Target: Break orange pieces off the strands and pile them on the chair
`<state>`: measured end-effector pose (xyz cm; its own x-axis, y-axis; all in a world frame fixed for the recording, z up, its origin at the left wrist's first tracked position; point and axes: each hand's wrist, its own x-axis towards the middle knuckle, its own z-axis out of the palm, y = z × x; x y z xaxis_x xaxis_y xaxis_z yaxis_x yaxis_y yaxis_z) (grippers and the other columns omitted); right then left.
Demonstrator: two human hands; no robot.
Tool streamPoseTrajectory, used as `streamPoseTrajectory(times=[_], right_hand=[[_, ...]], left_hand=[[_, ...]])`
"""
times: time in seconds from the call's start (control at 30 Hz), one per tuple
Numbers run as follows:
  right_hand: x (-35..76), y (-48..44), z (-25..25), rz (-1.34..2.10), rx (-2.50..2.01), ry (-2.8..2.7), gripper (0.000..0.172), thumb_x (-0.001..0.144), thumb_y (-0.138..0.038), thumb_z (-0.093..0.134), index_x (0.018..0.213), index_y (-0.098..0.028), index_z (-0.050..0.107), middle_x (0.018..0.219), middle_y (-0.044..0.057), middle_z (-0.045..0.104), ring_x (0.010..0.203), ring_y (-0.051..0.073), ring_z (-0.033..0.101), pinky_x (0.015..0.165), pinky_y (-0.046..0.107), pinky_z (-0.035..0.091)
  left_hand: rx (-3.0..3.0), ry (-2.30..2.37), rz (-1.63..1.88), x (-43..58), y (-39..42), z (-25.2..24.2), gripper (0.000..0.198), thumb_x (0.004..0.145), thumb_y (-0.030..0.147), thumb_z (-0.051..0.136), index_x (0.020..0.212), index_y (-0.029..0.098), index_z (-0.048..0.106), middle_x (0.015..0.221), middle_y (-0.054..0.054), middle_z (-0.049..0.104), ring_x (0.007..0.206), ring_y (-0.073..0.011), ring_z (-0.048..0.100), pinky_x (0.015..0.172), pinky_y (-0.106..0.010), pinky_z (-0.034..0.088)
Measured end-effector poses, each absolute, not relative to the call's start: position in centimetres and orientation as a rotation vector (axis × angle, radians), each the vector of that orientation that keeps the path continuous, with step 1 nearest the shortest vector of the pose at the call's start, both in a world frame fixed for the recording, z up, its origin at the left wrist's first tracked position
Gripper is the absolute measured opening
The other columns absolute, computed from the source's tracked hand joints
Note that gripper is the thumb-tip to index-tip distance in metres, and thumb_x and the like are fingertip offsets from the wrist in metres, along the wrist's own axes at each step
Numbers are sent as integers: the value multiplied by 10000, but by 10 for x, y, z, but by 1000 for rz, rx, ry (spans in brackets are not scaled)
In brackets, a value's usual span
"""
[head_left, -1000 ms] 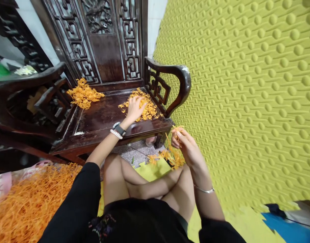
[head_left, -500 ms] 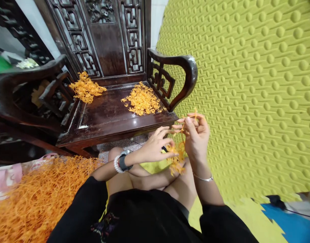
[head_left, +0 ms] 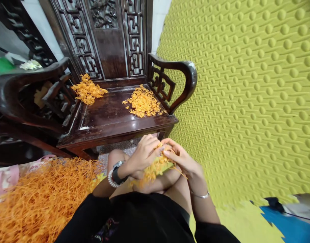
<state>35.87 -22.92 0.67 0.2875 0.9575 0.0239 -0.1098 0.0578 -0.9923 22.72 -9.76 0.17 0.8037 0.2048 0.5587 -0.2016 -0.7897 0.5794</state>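
Note:
Both hands meet just above my crossed legs, in front of the dark wooden chair (head_left: 114, 126). My left hand (head_left: 142, 155), with a watch and bead bracelet on its wrist, curls its fingers over a bunch of orange plastic strands (head_left: 155, 167). My right hand (head_left: 181, 158) grips the same bunch from the right side. The strands spill down between the hands onto my legs. Two piles of small orange pieces lie on the chair seat, one at the back left (head_left: 87, 89), one at the right (head_left: 143, 101).
A large heap of tangled orange strands (head_left: 35, 199) lies on the floor at my left. A green bumpy foam mat (head_left: 246, 84) covers the floor on the right, with a blue mat (head_left: 289, 224) at the lower right corner. The chair's curved armrest (head_left: 181, 72) rises beside my hands.
My left hand left the right pile on the seat and came back to the right hand. Both hands then dropped lower, closing together on the orange bunch over my legs.

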Motion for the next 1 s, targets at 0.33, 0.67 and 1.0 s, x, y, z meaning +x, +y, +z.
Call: streamPoseTrajectory(times=[0.33,0.67,1.0], right_hand=[[347,-280,23,857,-1284,-857,270,780,-403,726,849,-235,526,628,-46,446,509,92,419,469,199,343],[383,-265,2,447,-1370,-792,295,867,-347,634,1147,-300,554,854,4,602,759,135,592,690,238,510],[401,-251,15,-124,-1231,-1038,268,951,-266,490,1214,-303,523,1101,47,686,1093,215,632,997,460,475]], left_hand=[[1696,471,1761,162,-68,18,350,976,313,400,667,189,510,646,17,460,664,-131,450,693,-268,397],[2543,787,830,289,42,40,411,970,240,321,1306,138,534,939,-98,694,939,-222,624,884,-351,452],[2608,935,765,379,71,21,439,982,244,279,1283,49,531,1444,-222,414,1373,-333,312,1089,-532,297]])
